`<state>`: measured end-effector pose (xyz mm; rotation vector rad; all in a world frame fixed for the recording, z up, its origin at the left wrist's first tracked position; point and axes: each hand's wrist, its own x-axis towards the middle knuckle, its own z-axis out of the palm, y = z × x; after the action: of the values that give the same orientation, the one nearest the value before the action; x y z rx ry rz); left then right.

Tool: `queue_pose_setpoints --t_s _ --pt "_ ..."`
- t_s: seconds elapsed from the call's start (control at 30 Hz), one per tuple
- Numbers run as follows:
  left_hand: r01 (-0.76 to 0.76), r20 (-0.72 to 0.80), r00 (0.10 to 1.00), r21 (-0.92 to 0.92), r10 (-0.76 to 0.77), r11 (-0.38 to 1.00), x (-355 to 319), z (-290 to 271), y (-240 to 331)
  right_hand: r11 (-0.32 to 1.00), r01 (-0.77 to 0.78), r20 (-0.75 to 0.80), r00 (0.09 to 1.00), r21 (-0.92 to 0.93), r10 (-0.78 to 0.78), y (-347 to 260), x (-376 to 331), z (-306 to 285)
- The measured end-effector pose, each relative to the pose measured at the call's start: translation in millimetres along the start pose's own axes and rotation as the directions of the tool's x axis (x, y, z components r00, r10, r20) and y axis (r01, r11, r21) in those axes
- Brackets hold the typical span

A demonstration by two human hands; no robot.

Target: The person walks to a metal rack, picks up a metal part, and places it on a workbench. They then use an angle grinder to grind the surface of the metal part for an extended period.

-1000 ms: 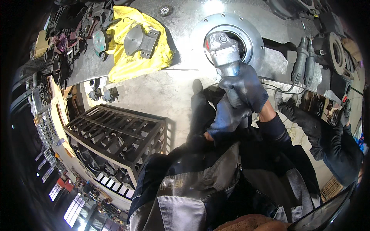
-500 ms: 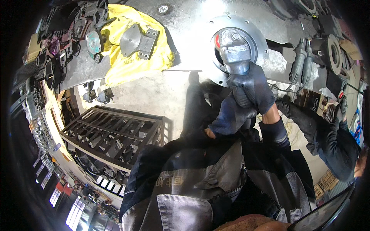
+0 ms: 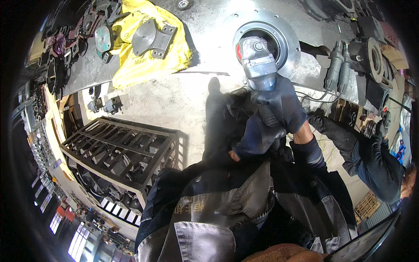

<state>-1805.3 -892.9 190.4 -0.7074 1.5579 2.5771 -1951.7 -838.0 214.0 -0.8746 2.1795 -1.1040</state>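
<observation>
Both my gloved hands are closed around the body of an angle grinder (image 3: 260,65), whose metal head points away from me. My right hand (image 3: 284,102) grips it just behind the head. Below it, my left hand (image 3: 261,131) wraps the rear of the body, mostly hidden by the glove and sleeve. A bit of red shows at the left side of the grinder head. The head overlaps the near left part of a round metal flange (image 3: 289,46) with bolt holes, lying on the metal workbench (image 3: 209,48). Whether the disc touches the flange, I cannot tell.
A yellow plastic bag (image 3: 174,63) with a metal bracket (image 3: 146,38) on it lies left on the bench. Two more power tools (image 3: 338,70) with cables lie right. A slatted metal crate (image 3: 126,148) of parts stands lower left; a co-worker (image 3: 371,157) is at right.
The grinder head has moved back toward me and slightly left over the flange, uncovering more of its central opening. My hands keep their grip. The whole view has shifted a little.
</observation>
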Motion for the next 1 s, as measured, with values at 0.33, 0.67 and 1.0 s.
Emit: queue_pose_setpoints --t_s 0.33,0.67,1.0 --pt "-0.025 0.127 0.992 0.140 0.007 0.990 -14 8 -15 0.962 -0.244 0.007 0.970 0.121 0.245 -9 -21 -9" --pt "0.075 0.037 0.997 -0.297 -0.067 0.952 5 1 5 0.984 -0.138 -0.020 0.990 0.109 0.141 -2 5 0" --pt "0.194 -0.012 0.980 -0.169 -0.199 0.966 32 -12 39 1.000 -0.016 -0.112 0.994 -0.003 0.015 -8 27 -10"
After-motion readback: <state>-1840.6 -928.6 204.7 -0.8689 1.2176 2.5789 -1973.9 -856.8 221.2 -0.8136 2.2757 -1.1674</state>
